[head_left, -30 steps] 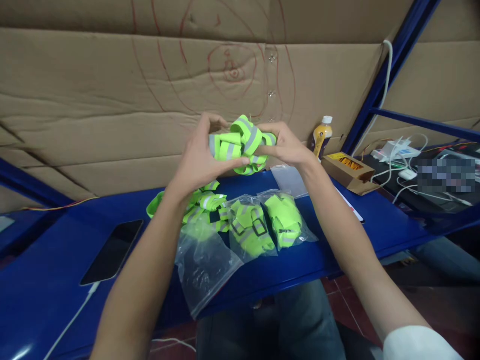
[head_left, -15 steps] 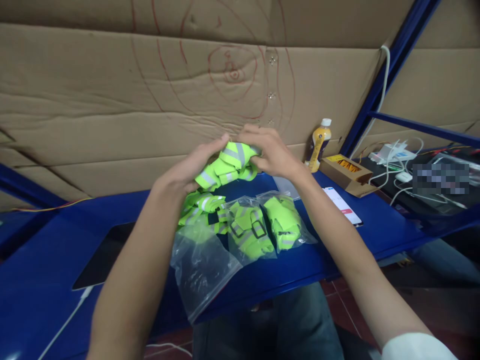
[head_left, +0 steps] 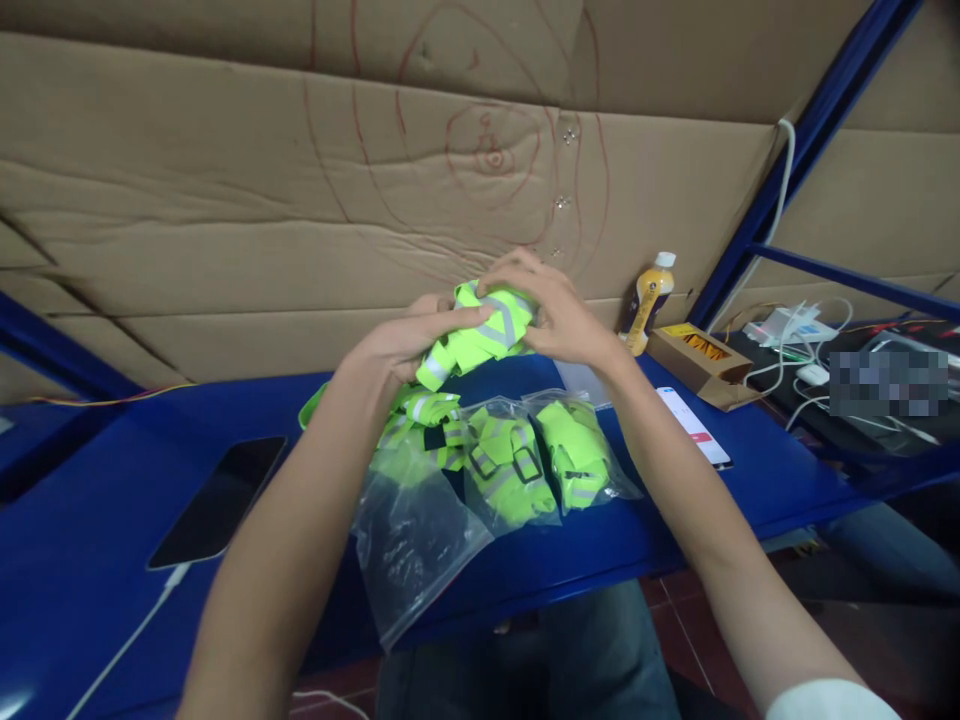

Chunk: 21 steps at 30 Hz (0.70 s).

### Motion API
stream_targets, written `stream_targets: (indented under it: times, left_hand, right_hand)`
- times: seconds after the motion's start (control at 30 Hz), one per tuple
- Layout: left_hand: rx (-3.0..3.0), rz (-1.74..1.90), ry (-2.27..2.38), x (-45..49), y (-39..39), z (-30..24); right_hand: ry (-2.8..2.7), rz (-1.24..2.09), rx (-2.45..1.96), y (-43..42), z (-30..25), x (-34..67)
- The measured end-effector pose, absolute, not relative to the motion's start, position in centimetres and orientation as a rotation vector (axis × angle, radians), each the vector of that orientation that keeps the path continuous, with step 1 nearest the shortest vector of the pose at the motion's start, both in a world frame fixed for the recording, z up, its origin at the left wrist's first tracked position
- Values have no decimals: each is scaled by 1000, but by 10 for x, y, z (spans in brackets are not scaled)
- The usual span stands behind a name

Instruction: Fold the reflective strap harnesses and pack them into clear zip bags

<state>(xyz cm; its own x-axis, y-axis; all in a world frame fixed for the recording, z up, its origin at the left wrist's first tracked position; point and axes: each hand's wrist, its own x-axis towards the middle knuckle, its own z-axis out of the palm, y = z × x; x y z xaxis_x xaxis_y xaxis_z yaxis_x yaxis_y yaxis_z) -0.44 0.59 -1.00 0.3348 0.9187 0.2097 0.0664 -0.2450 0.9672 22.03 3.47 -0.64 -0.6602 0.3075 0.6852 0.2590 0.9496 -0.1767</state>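
Note:
Both my hands hold a bundled neon-yellow reflective strap [head_left: 487,335] with silver stripes, raised above the table. My left hand [head_left: 427,330] grips its left side, thumb laid across the front. My right hand [head_left: 544,305] wraps round its upper right side; some fingers are hidden behind it. Below, a clear plastic bag [head_left: 420,540] lies with more neon-yellow strap [head_left: 424,410] at its upper end. Beside it are a bagged strap bundle with black buckles [head_left: 510,470] and another bagged bundle [head_left: 574,450].
On the blue table [head_left: 525,570] a dark tablet [head_left: 217,505] with a white cable lies at left. To the right are a lit phone [head_left: 694,425], an open cardboard box [head_left: 705,365] and a juice bottle [head_left: 646,305]. A cardboard wall [head_left: 187,200] stands behind.
The strap bundle has been turned and pressed more compactly between my hands. My left thumb has moved onto its front. The view has shifted slightly.

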Motion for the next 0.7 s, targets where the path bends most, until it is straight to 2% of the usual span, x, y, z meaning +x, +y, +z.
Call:
stream_targets:
  times: [0.1, 0.2, 0.33, 0.47, 0.6, 0.7]
  left_hand:
    - [1695, 1066, 1051, -9, 4, -5]
    - [2065, 1181, 1268, -11, 1, -1]
    - [2407, 1267, 1372, -1, -7, -2]
    - [2512, 1129, 1548, 14, -12, -13]
    - [2665, 1057, 1294, 18, -15, -27]
    - [2620, 1293, 1157, 18, -24, -40]
  right_hand:
    - [-2424, 374, -284, 33, 8, 235]
    - [-2327, 573, -312, 38, 8, 237]
    - [-2084, 663, -432, 46, -16, 216]
    - [-1734, 967, -561, 38, -47, 197]
    - [-1425, 1093, -656, 18, -67, 195]
    - [-1291, 1052, -673, 5, -75, 193]
